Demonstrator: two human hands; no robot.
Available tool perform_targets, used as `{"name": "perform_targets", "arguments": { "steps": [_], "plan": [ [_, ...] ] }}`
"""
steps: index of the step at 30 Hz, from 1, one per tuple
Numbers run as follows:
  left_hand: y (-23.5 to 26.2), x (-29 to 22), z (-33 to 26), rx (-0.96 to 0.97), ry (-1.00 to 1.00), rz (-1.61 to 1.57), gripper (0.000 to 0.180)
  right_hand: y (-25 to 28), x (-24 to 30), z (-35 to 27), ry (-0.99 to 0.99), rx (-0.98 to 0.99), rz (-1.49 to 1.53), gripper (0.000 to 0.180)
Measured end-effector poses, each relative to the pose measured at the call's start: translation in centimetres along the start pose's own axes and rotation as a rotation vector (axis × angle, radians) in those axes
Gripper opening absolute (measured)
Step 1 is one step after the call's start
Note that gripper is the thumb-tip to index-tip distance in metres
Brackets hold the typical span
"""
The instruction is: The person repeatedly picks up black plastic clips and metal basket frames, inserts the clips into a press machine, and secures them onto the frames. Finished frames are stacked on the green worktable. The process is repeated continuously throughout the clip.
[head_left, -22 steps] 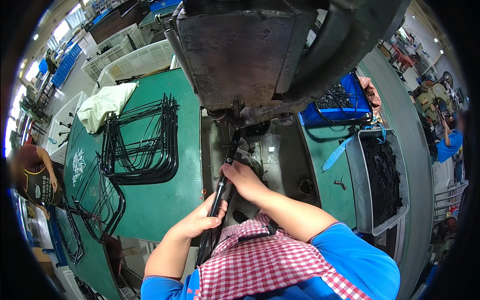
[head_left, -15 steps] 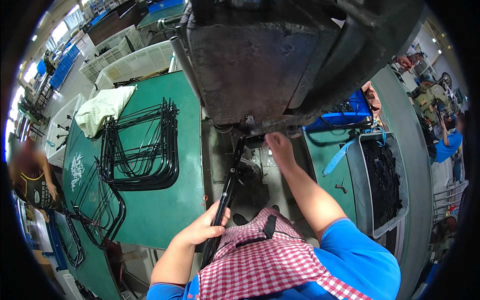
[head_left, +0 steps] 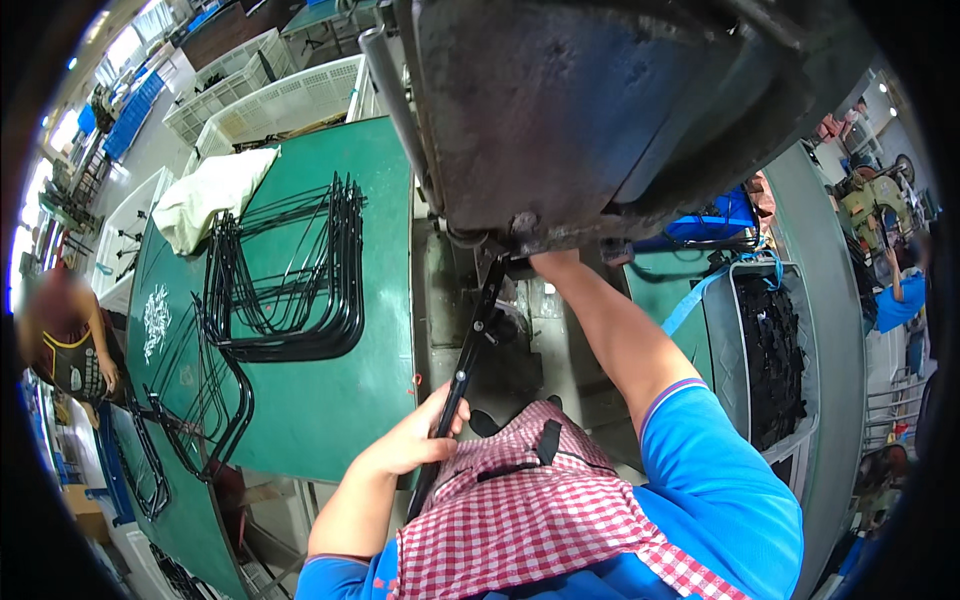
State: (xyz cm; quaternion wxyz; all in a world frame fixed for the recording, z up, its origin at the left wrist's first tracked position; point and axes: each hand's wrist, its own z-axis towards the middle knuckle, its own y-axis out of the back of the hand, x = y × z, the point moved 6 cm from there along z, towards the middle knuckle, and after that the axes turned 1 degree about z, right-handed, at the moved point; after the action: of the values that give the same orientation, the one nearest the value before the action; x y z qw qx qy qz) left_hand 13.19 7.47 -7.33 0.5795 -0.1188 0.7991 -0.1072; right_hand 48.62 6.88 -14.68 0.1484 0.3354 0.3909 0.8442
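My left hand [head_left: 428, 432] is wrapped around a black metal tube frame [head_left: 466, 362] with silver rivets along it. The frame slants up from beside my apron, and its far end reaches the underside of a large dark machine [head_left: 560, 120]. My right hand [head_left: 553, 264] reaches in beneath the machine, close to that far end. Its fingers are hidden behind the machine's lower edge, so whether they hold anything does not show.
On the green table [head_left: 385, 400] at left lie stacked black wire-and-tube frames [head_left: 290, 350], small silver pins [head_left: 156, 318] and a whitish sack [head_left: 210, 200]. At right stand a grey bin [head_left: 812, 385] of black parts and a blue bin [head_left: 725, 215]. Two people work farther off.
My right hand has moved forward under the machine, and its fingers have gone out of sight. The view has shifted slightly; my left hand keeps its hold on the frame.
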Motion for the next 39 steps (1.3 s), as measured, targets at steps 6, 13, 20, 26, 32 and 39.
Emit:
{"name": "perform_targets", "arguments": {
  "steps": [6, 13, 20, 26, 32, 39],
  "plan": [
    [0.4, -1.1, 0.1, -0.012, -0.022, -0.138, 0.06, 0.7, -0.3, 1.1, -0.146, 0.309, -0.024, 0.047],
    [1.6, 0.6, -0.6, 0.02, 0.047, -0.232, 0.108, -1.0, -0.5, 0.7, -0.056, 0.277, -0.085, 0.061],
    [1.2, 0.2, -0.1, -0.033, 0.016, -0.194, 0.113, 10.8, 9.0, -1.6, -0.379, 0.341, 1.018, 0.027],
    [0.2, -0.4, 0.8, -0.003, -0.051, -0.047, 0.109, 13.0, 11.5, -3.0, -0.132, 0.204, 0.737, 0.025],
    [-1.3, -0.7, -0.8, -0.24, 0.005, -0.142, 0.106, 12.9, 15.1, -2.2, 0.254, 0.063, 0.661, 0.022],
    [-4.2, -1.0, 0.8, -0.292, -0.026, -0.159, 0.107, 17.6, 12.2, -3.6, 0.197, 0.169, 0.389, 0.037]
  ]
}}
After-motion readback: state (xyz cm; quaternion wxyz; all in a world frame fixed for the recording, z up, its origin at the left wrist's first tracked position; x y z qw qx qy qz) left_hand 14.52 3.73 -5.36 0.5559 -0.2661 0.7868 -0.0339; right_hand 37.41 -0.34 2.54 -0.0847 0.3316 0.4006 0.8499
